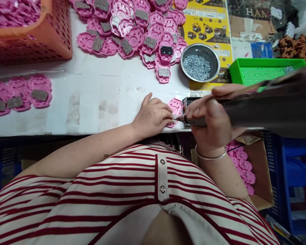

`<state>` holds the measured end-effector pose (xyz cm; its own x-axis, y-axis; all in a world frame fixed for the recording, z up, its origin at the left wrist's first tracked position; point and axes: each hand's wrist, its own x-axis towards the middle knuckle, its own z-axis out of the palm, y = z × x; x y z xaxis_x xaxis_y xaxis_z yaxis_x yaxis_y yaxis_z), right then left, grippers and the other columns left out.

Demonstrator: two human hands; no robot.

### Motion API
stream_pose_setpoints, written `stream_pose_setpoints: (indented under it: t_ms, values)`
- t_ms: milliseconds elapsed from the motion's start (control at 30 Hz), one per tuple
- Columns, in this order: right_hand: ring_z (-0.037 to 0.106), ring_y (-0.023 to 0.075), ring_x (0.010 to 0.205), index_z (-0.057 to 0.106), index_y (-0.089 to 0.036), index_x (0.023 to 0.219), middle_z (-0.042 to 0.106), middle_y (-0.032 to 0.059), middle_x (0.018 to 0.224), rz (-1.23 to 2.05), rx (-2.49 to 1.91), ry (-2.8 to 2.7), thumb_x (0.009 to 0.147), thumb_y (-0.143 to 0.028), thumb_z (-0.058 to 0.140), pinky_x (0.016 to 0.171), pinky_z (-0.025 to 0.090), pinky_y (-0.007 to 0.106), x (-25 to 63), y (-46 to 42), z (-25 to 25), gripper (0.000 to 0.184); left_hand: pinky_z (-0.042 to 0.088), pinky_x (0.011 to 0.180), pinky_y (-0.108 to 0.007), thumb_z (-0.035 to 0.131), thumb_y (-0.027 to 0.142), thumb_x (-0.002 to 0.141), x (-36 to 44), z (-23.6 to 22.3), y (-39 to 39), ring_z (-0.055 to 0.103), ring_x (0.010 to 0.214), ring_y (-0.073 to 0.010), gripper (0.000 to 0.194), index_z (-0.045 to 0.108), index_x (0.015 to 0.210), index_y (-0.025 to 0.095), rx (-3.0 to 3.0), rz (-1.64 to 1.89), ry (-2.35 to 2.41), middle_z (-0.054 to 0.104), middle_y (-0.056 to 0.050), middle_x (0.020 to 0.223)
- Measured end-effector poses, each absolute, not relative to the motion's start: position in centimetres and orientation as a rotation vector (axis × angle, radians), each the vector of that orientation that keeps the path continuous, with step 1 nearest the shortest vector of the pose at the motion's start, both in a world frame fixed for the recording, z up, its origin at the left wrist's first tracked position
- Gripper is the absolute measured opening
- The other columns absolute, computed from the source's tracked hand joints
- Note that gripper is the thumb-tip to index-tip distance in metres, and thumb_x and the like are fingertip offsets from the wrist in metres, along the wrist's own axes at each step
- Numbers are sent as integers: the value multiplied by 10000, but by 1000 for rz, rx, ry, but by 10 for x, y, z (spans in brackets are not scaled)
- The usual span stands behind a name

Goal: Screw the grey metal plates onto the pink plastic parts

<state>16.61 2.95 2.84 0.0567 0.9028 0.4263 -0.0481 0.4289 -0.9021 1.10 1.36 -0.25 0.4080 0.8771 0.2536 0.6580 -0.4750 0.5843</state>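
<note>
My right hand point(213, 119) is wrapped round a dark electric screwdriver point(265, 105), whose thin bit points left and meets a pink plastic part point(175, 106) near the table's front edge. With fingers bent, my left hand point(155, 115) presses on that same pink part from its left side and hides some of it. A small dark box point(188, 101) sits just right of the part, mostly covered by my right hand. Behind it stands a metal bowl point(217, 64) full of small silvery screws point(197, 67).
Many pink parts with metal plates point(132, 39) are heaped at the back. Several more point(40, 91) form a row at left, below an orange basket point(58, 34). A green tray point(265, 62) stands at right. Under the table edge, a cardboard box point(264, 177) holds pink pieces.
</note>
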Motion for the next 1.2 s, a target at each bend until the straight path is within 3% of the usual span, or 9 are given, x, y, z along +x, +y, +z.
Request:
stream_pose_setpoints:
  t_ms: [100, 200, 333, 500, 767, 967, 1100, 1200]
  values:
    - [380, 54, 382, 656, -306, 919, 553, -45, 715, 731, -659, -1202, 737, -522, 769, 363, 348, 286, 160, 28, 47, 304, 238, 1190, -632, 759, 232, 849, 10, -1, 12, 631, 1012, -231, 65, 756, 786, 247, 2209, 808, 1312, 781, 7, 1013]
    - [362, 44, 371, 698, -306, 926, 545, -62, 687, 749, -520, -1199, 775, -407, 771, 348, 337, 263, 156, 25, 61, 196, 206, 1202, -638, 791, 298, 836, 10, 1, 10, 627, 1013, -234, 131, 728, 741, 233, 2190, 816, 1310, 776, 3, 993]
    - [354, 67, 378, 704, -317, 997, 416, -83, 539, 774, -450, -1307, 853, -334, 702, 363, 363, 249, 158, 22, 62, 146, 207, 1201, -644, 817, 314, 812, 10, 4, 10, 620, 1027, -243, 140, 727, 740, 234, 2190, 787, 1320, 771, 1, 987]
    - [381, 67, 390, 686, -337, 979, 491, -73, 622, 800, -478, -1282, 818, -415, 734, 361, 362, 258, 157, 21, 59, 186, 205, 1202, -652, 821, 287, 800, 10, 7, 10, 624, 1022, -241, 106, 738, 757, 236, 2189, 783, 1306, 772, 6, 987]
    - [303, 68, 340, 651, -353, 1003, 431, -79, 539, 745, -497, -1334, 839, -477, 690, 330, 309, 243, 154, 24, 54, 210, 229, 1197, -631, 811, 268, 807, 11, 9, 7, 639, 1007, -227, 125, 717, 736, 224, 2148, 811, 1294, 771, 6, 979]
    - [370, 60, 365, 678, -326, 885, 473, -63, 601, 740, -671, -1209, 760, -483, 772, 369, 406, 251, 153, 18, 60, 222, 195, 1198, -669, 799, 265, 810, 9, 6, 8, 632, 1021, -247, 126, 716, 724, 224, 2159, 767, 1358, 771, -4, 981]
    - [364, 44, 370, 671, -340, 946, 547, -61, 702, 718, -638, -1196, 749, -492, 771, 356, 382, 249, 154, 22, 53, 268, 185, 1198, -688, 791, 262, 820, 0, 1, 8, 630, 1034, -260, 101, 727, 747, 235, 2199, 776, 1379, 780, -12, 1007]
    - [369, 65, 387, 629, -317, 987, 519, -49, 671, 735, -704, -1239, 786, -548, 704, 378, 375, 285, 154, 28, 38, 316, 179, 1200, -698, 802, 266, 823, -5, -1, 7, 639, 1036, -260, 92, 728, 778, 234, 2214, 785, 1371, 787, -8, 1020]
